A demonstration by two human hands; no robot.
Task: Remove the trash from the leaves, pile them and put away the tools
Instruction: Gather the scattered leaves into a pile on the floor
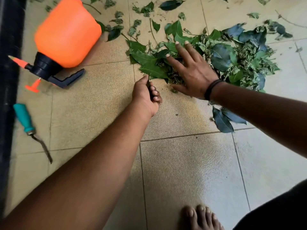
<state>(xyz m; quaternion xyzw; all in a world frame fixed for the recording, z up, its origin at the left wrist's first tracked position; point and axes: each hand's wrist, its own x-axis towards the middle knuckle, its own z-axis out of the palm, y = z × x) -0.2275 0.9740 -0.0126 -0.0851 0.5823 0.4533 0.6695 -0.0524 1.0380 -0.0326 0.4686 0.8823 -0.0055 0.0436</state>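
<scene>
A heap of green leaves lies on the tiled floor at centre right, and loose leaves are scattered beyond it. My right hand lies flat on the heap's left side with fingers spread, a dark band on its wrist. My left hand sits at the heap's near-left edge, its fingers curled around something thin and dark that I cannot identify. An orange pressure sprayer with a black pump head lies on its side at the upper left. A teal-handled hand tool with a narrow metal blade lies on the floor at the far left.
A dark vertical edge runs down the left side. A few dark leaves lie apart from the heap, under my right forearm. My bare foot stands at the bottom right on the beige tiles.
</scene>
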